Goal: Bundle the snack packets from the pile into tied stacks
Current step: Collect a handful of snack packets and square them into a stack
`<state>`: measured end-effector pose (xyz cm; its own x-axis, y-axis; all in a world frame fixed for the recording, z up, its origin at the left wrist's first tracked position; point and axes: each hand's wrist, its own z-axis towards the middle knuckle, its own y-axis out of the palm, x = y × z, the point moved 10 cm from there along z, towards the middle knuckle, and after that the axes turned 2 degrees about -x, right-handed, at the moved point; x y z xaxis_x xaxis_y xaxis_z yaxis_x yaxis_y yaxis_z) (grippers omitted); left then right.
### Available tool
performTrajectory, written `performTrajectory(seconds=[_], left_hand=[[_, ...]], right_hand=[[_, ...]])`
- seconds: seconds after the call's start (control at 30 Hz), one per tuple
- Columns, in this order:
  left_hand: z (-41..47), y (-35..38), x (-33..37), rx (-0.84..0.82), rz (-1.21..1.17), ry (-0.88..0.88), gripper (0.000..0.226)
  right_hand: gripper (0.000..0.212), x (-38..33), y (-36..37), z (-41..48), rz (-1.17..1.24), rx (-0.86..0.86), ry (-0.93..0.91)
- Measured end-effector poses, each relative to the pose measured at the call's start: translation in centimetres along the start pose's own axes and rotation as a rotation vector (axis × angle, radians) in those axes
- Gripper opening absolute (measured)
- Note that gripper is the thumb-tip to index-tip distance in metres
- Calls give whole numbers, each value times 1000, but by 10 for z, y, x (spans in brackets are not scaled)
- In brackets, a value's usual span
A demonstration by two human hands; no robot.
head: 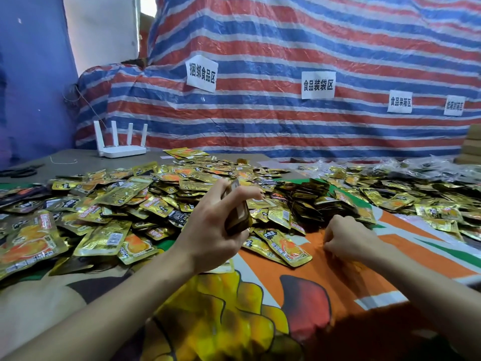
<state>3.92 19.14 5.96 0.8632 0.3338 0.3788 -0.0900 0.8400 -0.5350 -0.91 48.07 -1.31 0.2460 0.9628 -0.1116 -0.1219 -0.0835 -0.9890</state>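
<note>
A striped tarp with paper labels hangs behind the tabletop. A printed cloth covers the near part of it.

The pile of gold packets spreads across the left and middle of the cloth, and more packets trail off to the right. Just behind the right hand lies a dark heap of packets set on edge. They look like finished bundles, though no ties show.

The left hand is raised over the near edge of the pile and grips a stack of packets edge-on. Its thumb is on the near side and its fingers are curled across the far side.

The right hand sits low on the orange part of the cloth, knuckles toward the camera. Its fingers are curled in tight, and I cannot tell whether they pinch a tie or nothing.

A white router stands at the far left, with a loose string beside it.

The step in hand looks like finishing one stack: it is gathered and squared but not yet tied. The next move probably calls for the right hand to bring a tie around the stack. Meanwhile the left hand must keep the slippery foil packets pressed flat so they do not fan out.
</note>
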Motion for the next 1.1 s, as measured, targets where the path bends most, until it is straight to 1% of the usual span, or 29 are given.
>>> performTrajectory(seconds=[0.23, 0.33, 0.4, 0.5, 0.6, 0.67, 0.73, 0.77, 0.83, 0.9, 1.0, 1.1], left_hand=[[-4, -4, 5, -19, -14, -9, 58], [-6, -2, 5, -26, -24, -16, 58], [-7, 1, 5, -31, -44, -27, 57], [-7, 6, 6, -35, -76, -38, 55], [-5, 8, 9, -21, -114, -52, 56], [-4, 8, 12, -13, -145, -55, 55], [-3, 7, 13, -2, -185, -72, 53], [-2, 6, 10, 2, -219, -95, 52], [-1, 5, 3, 17, -313, -162, 49], [2, 2, -11, 60, -441, -266, 49], [2, -6, -36, 185, -668, -419, 47], [-5, -15, -58, 252, -755, -525, 49]], right_hand=[[14, 2, 4, -3, 40, -55, 23], [19, 0, -1, -8, 10, 2, 19], [15, -4, -3, -10, -6, 23, 5], [3, -7, 0, -11, 2, -7, 8], [6, -6, 2, -15, -66, -27, 43], [8, -10, -9, -18, -80, 51, 45], [12, -20, -35, -23, -14, 235, -1], [14, -28, -49, -27, 57, 324, -45], [14, -48, -73, -36, 241, 426, -153], [13, -75, -89, -42, 417, 433, -260], [12, -119, -95, -49, 572, 395, -401], [10, -160, -89, -52, 677, 362, -498]])
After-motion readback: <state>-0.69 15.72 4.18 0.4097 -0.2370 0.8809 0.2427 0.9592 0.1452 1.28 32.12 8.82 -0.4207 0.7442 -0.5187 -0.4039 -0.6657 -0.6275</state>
